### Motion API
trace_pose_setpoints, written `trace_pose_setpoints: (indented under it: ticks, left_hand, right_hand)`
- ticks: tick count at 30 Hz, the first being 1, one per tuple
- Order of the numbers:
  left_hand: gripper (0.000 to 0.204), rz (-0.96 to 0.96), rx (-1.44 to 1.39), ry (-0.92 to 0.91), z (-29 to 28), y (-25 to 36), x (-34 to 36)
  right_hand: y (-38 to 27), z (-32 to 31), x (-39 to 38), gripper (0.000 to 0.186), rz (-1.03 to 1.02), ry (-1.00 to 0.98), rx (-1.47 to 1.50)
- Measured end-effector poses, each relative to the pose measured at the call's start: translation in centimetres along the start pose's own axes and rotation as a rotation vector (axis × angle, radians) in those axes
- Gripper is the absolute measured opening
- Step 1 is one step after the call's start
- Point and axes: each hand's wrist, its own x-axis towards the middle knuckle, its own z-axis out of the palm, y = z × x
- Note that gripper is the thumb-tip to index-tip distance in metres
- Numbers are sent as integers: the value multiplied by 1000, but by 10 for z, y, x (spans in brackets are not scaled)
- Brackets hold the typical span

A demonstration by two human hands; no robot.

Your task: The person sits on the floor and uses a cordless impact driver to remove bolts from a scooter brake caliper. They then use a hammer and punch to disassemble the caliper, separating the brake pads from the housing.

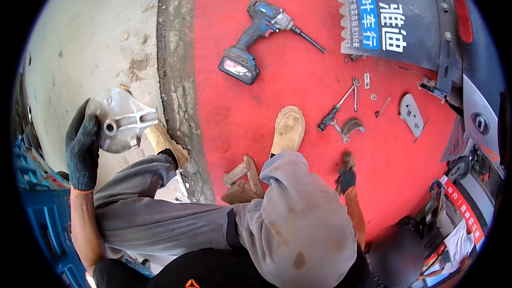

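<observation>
My left hand (82,146), in a dark glove with an orange cuff, is closed on the edge of a silver metal brake hub plate (125,120). The plate has a round bore and cast ribs, and is held up near my left shoe (166,145). My right hand (345,176), also gloved, is low over the red floor beside my right knee. It is blurred and dirty brown at the fingers, so I cannot make out whether it holds anything. Nearest to it lie a curved brake shoe (352,126) and a black-handled screwdriver (329,117).
A blue-black cordless impact wrench (261,29) lies ahead on the red mat. Wrenches (356,93), small parts and a silver plate (410,114) lie right, beneath a vehicle's mudguard (394,16). A wooden stool (242,181) is between my legs. Another person (397,256) is at lower right.
</observation>
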Motion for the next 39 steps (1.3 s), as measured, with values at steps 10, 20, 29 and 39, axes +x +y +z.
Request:
trace_pose_setpoints:
  ticks: [10, 20, 29, 39]
  left_hand:
    - [64, -19, -33, -94, 26, 11, -13]
    - [60, -231, -136, -330, 43, 23, 5]
    - [62, -159, -50, -353, 35, 12, 65]
    - [63, -292, -146, -378, 31, -8, 46]
  right_hand:
    - [34, 97, -147, 26, 75, -532, -354]
    - [-29, 104, -172, 28, 76, -364, -351]
    - [-72, 140, -208, 31, 156, -323, -394]
    - [-82, 192, -292, 34, 189, -344, -407]
